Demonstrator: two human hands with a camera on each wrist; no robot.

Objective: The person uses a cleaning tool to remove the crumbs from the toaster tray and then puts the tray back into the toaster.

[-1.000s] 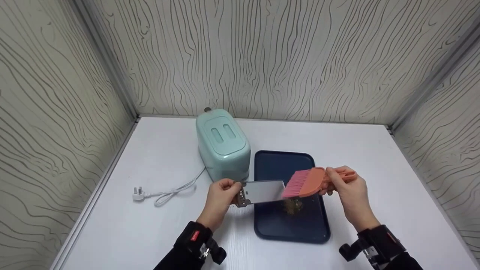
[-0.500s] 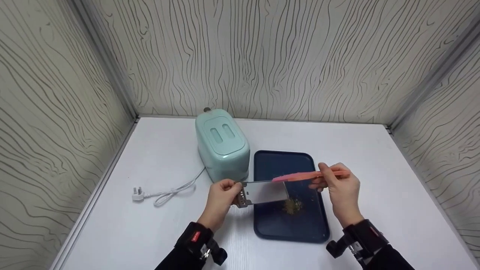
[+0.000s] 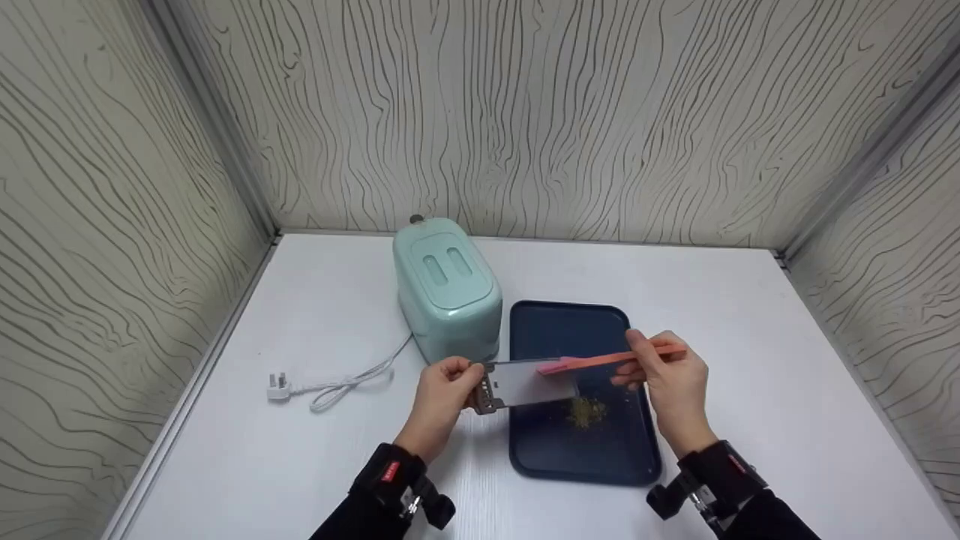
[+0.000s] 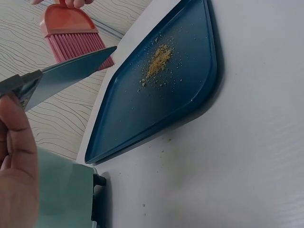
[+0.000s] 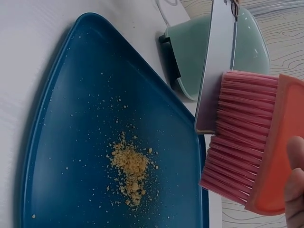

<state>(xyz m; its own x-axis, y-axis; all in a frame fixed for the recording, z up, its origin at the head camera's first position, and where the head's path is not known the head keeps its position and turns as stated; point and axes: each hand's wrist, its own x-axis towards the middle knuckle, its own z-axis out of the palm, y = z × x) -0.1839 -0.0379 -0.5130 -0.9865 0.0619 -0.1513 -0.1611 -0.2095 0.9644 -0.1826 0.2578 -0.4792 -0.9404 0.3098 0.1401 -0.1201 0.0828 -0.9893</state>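
My left hand [image 3: 442,397] pinches the slotted end of a flat metal crumb tray [image 3: 525,384], holding it out over the dark blue tray [image 3: 570,457]. In my right hand [image 3: 671,382] is the handle of an orange hand brush [image 3: 600,361], turned edge-on in the head view. Its pink bristles [image 5: 242,128] lie against the free end of the crumb tray in the right wrist view. A small heap of yellow-brown crumbs [image 5: 129,166] sits on the blue tray below, with finer bits scattered round it.
A mint-green toaster [image 3: 450,300] stands left of the blue tray, close to my left hand. From it a white cord [image 3: 360,379] runs left to a plug [image 3: 277,388] on the white table [image 3: 765,315]. Patterned walls enclose the back and sides. A few crumbs dot the table beside the tray.
My right hand has moved left, bringing the brush from beside the crumb tray's free end to over its surface. The brush has turned from broadside to edge-on. My left hand stays nearly still.
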